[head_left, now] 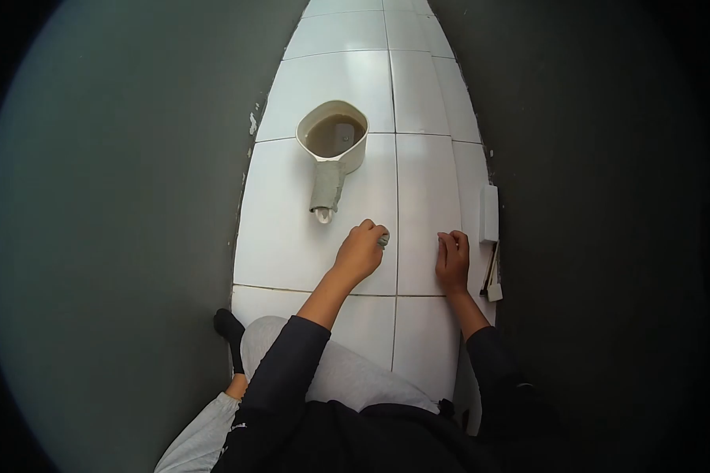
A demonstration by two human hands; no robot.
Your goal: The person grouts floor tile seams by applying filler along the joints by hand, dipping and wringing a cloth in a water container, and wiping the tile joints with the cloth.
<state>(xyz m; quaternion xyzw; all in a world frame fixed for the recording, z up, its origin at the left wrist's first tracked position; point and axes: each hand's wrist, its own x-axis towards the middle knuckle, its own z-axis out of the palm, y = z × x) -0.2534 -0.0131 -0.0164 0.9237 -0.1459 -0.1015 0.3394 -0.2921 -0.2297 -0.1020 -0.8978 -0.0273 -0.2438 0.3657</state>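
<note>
My left hand (360, 251) is closed on a small grey-green lump (383, 239) that shows at the right side of its fingertips, just above the white tiles (426, 213). To the right, my right hand (453, 260) has its fingers curled and pressed together; whether anything is between them is too small to tell. Beyond my left hand, a cream-coloured dipper (356, 158) with murky brownish liquid (334, 135) in it stands on the tiles. A grey-green cloth or clay-like wrap (326, 186) surrounds its handle, which points toward me.
A white block (489, 214) lies along the right tile edge, beside a small whitish object (494, 292) and thin sticks. Dark grey surfaces flank the tiled strip on both sides. My bent leg (355, 370) and a black-socked foot (228, 323) are near the front.
</note>
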